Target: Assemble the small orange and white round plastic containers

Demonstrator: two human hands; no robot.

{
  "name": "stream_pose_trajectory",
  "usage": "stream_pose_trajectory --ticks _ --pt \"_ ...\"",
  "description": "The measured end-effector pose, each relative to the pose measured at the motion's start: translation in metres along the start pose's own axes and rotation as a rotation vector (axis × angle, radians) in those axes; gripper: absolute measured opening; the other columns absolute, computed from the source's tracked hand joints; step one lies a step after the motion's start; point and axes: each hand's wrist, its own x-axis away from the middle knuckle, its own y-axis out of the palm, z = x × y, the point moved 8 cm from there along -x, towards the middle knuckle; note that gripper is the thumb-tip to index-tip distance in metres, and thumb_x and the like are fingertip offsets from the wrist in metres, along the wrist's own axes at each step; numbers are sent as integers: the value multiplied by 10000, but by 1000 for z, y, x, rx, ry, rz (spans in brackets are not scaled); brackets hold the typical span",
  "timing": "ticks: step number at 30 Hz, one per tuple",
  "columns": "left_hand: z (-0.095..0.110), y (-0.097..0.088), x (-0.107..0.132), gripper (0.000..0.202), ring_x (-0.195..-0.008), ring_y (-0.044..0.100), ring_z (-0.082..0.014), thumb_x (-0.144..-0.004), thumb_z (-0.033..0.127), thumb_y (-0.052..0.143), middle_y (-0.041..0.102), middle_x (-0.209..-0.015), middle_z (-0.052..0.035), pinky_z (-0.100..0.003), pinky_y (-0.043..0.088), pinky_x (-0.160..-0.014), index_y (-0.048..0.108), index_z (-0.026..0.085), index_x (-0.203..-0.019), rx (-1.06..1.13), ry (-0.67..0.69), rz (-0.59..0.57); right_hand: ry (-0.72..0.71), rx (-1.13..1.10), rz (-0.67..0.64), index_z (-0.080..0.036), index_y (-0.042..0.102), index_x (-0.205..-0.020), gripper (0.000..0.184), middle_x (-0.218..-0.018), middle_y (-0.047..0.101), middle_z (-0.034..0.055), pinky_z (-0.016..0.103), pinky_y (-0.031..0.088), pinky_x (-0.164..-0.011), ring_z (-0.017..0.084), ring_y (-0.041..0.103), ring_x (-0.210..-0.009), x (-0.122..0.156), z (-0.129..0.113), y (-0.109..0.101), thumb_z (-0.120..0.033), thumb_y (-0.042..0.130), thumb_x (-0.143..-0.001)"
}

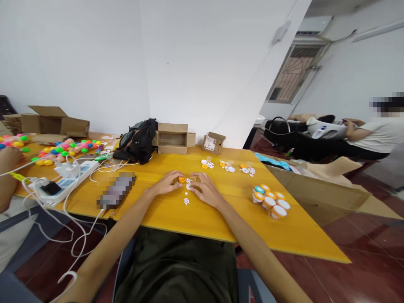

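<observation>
Fingers of the left hand (169, 182) curve round an orange lid (182, 179) in the head view, while those of the right hand (205, 190) bend down beside a white disc (188, 186), the thumb next to it; whether either hand grips its piece or only touches it, I cannot tell. Between and just before the hands lie two white cut-out plates, one by the lid and one nearer the body, the near plate (186, 201) lying alone, with one small disc (186, 193) between it and the white disc. Farther back stand three clusters of loose parts: a left cluster (205, 166), a middle cluster (231, 169) and a right cluster (244, 171). To the right, eight lidded tubs (269, 202) can be counted, one rimmed in teal and seven in orange; their lower parts are partly hidden behind one another. One clear ring by the right fingertips is half covered and hard to make out, and the small pieces in the clusters are too fine to count. The phone (116, 189) is blurred by pixels; another person's hand (9, 162) is cut off at the left, and a seated person (372, 134) at the right. The table (217, 223) ends in a front edge beneath both forearms and a slanting right edge just beyond the tubs. Bare wood stretches from the right hand to the tubs and between the hands and the clusters; leftward, the phone and a power strip (86, 168) narrow the room.
</observation>
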Motion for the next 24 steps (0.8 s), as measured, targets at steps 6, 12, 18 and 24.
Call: stream_pose_trajectory --ticks 6,12,18,24 --pt "-12 -21 0 280 -1130 605 -226 -921 269 455 668 -1180 -59 -398 458 -1068 655 218 -1110 28 -135 158 34 -30 68 -266 722 -931 152 -1232 622 107 526 463 -1019 285 566 -1186 0 1 -14 -293 573 -944" --pt "-22 -25 0 238 -1045 627 -225 -888 264 496 683 -1116 -61 -391 499 -996 664 203 -1045 40 -195 206 -111 -88 -32 -249 682 -942 166 -1330 586 103 506 434 -1060 295 510 -1277 4 -35 -8 -404 684 -886" --pt "-20 -15 1 297 -1139 590 -270 -821 323 663 677 -1160 -66 -457 427 -1094 672 237 -1105 -58 -111 134 -85 -35 -117 -238 662 -938 174 -1352 565 104 490 442 -1053 286 503 -1277 5 -36 1 -386 717 -865" --pt "-11 -10 -1 289 -1158 580 -252 -925 372 558 670 -1184 -66 -440 409 -1108 666 259 -1169 -73 -33 92 53 18 77 -242 655 -987 133 -1244 612 109 483 482 -1007 274 563 -1189 6 3 -15 -335 565 -957"
